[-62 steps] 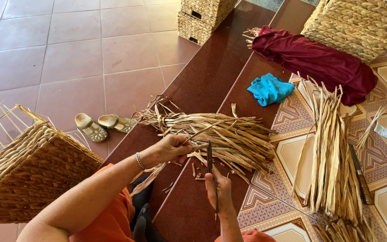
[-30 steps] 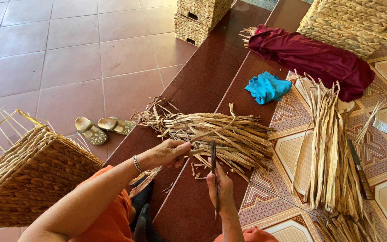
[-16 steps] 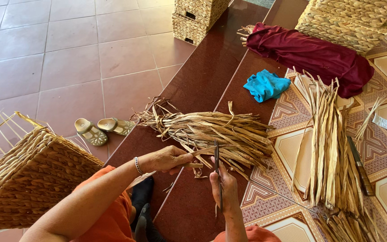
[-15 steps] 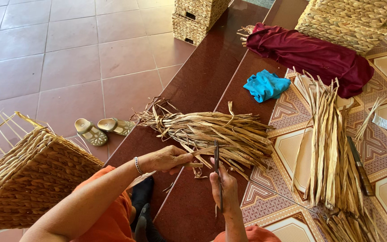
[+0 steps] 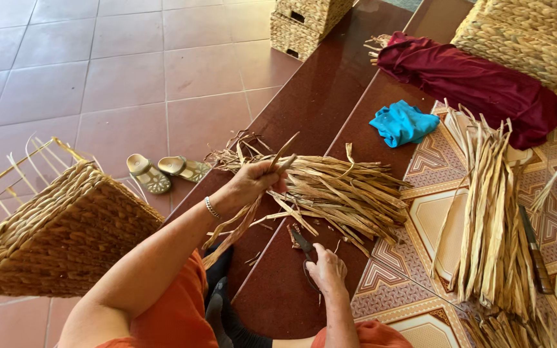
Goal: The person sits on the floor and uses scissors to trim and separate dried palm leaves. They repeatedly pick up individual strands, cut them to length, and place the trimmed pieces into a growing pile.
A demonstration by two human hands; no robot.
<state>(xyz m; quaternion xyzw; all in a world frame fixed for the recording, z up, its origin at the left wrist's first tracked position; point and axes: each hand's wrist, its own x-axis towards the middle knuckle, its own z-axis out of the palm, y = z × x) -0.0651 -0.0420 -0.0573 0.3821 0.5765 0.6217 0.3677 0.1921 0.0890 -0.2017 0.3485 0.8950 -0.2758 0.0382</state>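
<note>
My left hand (image 5: 253, 184) grips a long dried straw strand (image 5: 240, 219) lifted off the pile; the strand runs from above my fingers down toward my lap. A silver bracelet sits on that wrist. My right hand (image 5: 325, 270) holds dark scissors (image 5: 303, 243) low over the dark red step, blades pointing up toward the pile. The pile of dried leaf strips (image 5: 330, 190) lies across the step just beyond both hands.
A half-woven basket (image 5: 53, 225) with loose spokes rests at my left. Sandals (image 5: 162, 171) lie on the tile floor. A second bundle of strips (image 5: 491, 212) and a knife (image 5: 533, 241) lie at right. A blue cloth (image 5: 402, 122), maroon cloth (image 5: 478, 77) and woven baskets (image 5: 311, 19) sit farther off.
My left hand has pulled one strand up out of the pile and raised it. My right hand with the scissors has dropped lower toward the step.
</note>
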